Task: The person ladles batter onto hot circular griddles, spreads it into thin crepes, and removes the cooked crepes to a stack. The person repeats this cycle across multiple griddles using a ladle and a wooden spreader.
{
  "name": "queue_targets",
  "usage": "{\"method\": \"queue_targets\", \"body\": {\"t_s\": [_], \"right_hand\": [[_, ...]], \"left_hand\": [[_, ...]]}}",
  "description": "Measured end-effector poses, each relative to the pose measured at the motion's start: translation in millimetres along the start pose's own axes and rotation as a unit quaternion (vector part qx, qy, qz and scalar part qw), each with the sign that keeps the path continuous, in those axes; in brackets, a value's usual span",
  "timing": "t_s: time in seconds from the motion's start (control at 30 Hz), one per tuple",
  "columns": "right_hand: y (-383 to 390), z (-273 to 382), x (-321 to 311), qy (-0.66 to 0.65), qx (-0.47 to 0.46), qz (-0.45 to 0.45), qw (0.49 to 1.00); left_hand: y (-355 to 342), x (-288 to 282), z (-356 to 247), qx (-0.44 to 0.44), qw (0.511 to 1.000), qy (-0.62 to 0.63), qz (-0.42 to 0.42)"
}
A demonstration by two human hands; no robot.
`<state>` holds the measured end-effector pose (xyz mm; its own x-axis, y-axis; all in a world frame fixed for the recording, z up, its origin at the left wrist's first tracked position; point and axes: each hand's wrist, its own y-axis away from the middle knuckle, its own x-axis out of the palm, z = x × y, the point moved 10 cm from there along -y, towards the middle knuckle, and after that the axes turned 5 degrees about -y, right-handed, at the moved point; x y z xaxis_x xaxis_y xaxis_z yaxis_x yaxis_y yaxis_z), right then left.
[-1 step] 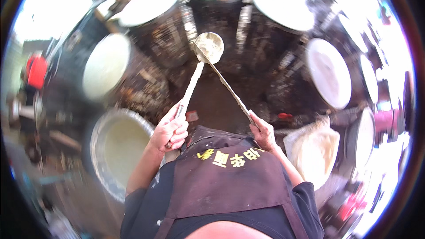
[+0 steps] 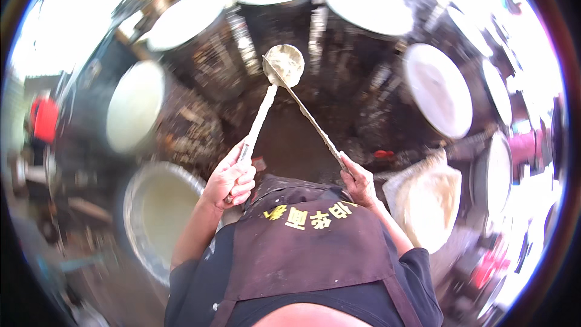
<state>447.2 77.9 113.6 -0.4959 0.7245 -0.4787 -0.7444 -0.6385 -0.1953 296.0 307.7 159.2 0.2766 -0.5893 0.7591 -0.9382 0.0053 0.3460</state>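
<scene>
My left hand [image 2: 231, 177] is wrapped round the handle of a ladle [image 2: 292, 59], held out in front of me. Pale batter-like stuff coats the handle and smears the round bowl. In my right hand [image 2: 359, 183] is a long thin stick [image 2: 313, 123], flat like a scraper, with pale bits clinging along it. Its far end lies across the ladle's bowl, so the two tools meet in a peak. Whether the stick is wood or metal I cannot tell. Below my hands hangs a dark brown apron [image 2: 315, 260].
Dark drum-like stands with round whitish tops [image 2: 439, 91] ring me. To the left stands a tub [image 2: 136, 245] of pale liquid. On the right a lined container holds a pale yellowish mass [image 2: 430, 206]. A red object [image 2: 44, 119] is at far left. Motion blurs the surroundings.
The drum tops ahead have shifted slightly left in the view. Both hands, the ladle and the stick keep nearly the same pose.
</scene>
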Motion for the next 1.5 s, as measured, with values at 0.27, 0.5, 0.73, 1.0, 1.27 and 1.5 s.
{"method": "queue_targets", "body": {"t_s": [0.27, 0.5, 0.73, 1.0, 1.27, 1.5], "right_hand": [[90, -56, -191, 0.072, 0.123, -0.303, 0.942], [150, -93, -280, 0.090, 0.252, -0.427, 0.864], [138, -111, -305, 0.108, 0.315, -0.436, 0.836], [123, -141, -288, 0.145, 0.305, -0.475, 0.813], [102, -155, -253, -0.002, 0.385, -0.520, 0.762], [63, -164, -251, 0.044, 0.320, -0.600, 0.732]], "left_hand": [[-192, 199, 66, -0.206, 0.946, -0.201, 0.148], [-306, 308, 174, -0.233, 0.877, -0.369, 0.201], [-406, 319, 239, -0.017, 0.759, -0.602, 0.248], [-457, 377, 158, 0.312, 0.395, -0.833, 0.229], [-490, 391, 52, 0.308, 0.659, -0.636, 0.258], [-434, 323, 39, -0.089, 0.850, -0.438, 0.281]]}}
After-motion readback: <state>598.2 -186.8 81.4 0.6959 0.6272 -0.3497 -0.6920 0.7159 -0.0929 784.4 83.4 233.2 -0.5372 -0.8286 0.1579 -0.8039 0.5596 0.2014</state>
